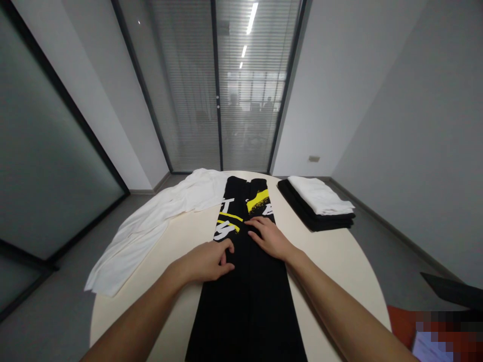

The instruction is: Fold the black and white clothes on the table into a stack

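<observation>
A black garment [249,291] with white letters and yellow streaks lies in a long strip down the middle of the table, a line running along its centre; its exact kind cannot be made out. Over its left half is my left hand [211,260], fingers curled and thumb apart from them, with no cloth visibly pinched. My right hand [273,237] rests on the right half just below the print, fingers stretched toward the centre line. Nothing shows in its grasp.
The round cream table [339,261] carries a spread white garment [162,211] on the left. At the back right, folded white cloth [320,195] tops folded black cloth [313,218]. A red-orange object [402,327] stands beyond the table's right edge. Glass panels [192,90] rise behind.
</observation>
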`<act>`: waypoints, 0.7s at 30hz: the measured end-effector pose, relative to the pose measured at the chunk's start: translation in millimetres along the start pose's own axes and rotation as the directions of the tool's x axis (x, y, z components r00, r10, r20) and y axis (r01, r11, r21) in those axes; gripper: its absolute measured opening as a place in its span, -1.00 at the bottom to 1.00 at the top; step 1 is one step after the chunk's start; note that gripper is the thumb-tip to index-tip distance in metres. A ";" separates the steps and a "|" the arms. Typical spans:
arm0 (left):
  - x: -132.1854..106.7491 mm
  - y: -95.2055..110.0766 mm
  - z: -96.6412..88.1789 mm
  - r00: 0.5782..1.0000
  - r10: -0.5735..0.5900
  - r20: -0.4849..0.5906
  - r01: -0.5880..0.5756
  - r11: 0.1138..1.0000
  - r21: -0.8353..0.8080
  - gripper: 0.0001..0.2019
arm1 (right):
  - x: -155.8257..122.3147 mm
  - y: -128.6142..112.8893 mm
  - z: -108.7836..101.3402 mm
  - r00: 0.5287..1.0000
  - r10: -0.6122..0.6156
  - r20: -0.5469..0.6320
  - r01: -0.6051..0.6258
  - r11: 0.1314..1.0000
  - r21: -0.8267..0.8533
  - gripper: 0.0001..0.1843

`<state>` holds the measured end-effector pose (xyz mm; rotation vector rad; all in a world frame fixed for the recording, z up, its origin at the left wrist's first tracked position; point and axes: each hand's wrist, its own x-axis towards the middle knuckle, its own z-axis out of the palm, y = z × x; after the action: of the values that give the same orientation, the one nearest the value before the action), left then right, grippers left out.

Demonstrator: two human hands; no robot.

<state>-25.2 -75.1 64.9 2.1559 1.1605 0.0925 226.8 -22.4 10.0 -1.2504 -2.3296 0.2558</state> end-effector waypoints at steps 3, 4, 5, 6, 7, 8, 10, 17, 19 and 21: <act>3.6 1.5 2.8 0.987 0.010 0.159 0.026 0.975 -0.221 -0.63 | -0.3 0.6 -0.2 1.000 -0.008 -0.004 0.008 1.000 0.007 -0.59; 4.9 2.0 3.1 0.973 0.026 0.230 0.049 0.948 -0.315 -0.62 | -0.4 0.8 -0.4 1.000 -0.008 -0.004 0.008 1.000 0.009 -0.58; 6.2 2.2 3.3 0.955 0.054 0.291 0.071 0.913 -0.402 -0.62 | -0.5 1.0 -0.5 1.000 -0.008 -0.003 0.008 1.000 0.011 -0.58; 7.5 2.2 3.3 0.938 0.090 0.336 0.085 0.877 -0.473 -0.63 | -0.5 1.2 -0.6 1.000 -0.009 0.000 0.009 1.000 0.014 -0.58; 8.7 1.8 3.3 0.927 0.123 0.356 0.089 0.847 -0.524 -0.64 | -0.6 1.4 -0.7 1.000 -0.010 0.002 0.010 1.000 0.017 -0.58; 9.7 0.9 3.5 0.925 0.145 0.350 0.080 0.828 -0.554 -0.66 | -0.6 1.5 -0.8 1.000 -0.011 0.003 0.011 1.000 0.020 -0.58; 11.4 -1.9 4.2 0.944 0.131 0.303 0.062 0.833 -0.550 -0.69 | -0.7 1.6 -0.8 1.000 -0.013 0.002 0.013 1.000 0.020 -0.59; 10.7 -2.1 5.7 0.954 0.076 0.289 0.029 0.940 -0.341 -0.60 | -1.3 1.7 -3.9 0.999 -0.031 0.021 0.031 1.000 0.002 -0.57; 10.7 2.7 6.7 0.968 0.139 0.208 -0.089 0.969 -0.230 -0.63 | -2.1 1.0 -8.0 0.998 -0.042 0.044 0.042 0.999 0.009 -0.60; 11.5 7.0 8.5 0.965 0.203 0.164 -0.185 0.976 -0.116 -0.74 | -3.6 -0.9 -14.2 0.995 -0.065 0.076 0.063 0.998 0.024 -0.68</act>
<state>-10.2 -73.4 59.8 2.1366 0.8265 0.0445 234.9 -26.8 21.5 -1.1724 -2.4206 0.3117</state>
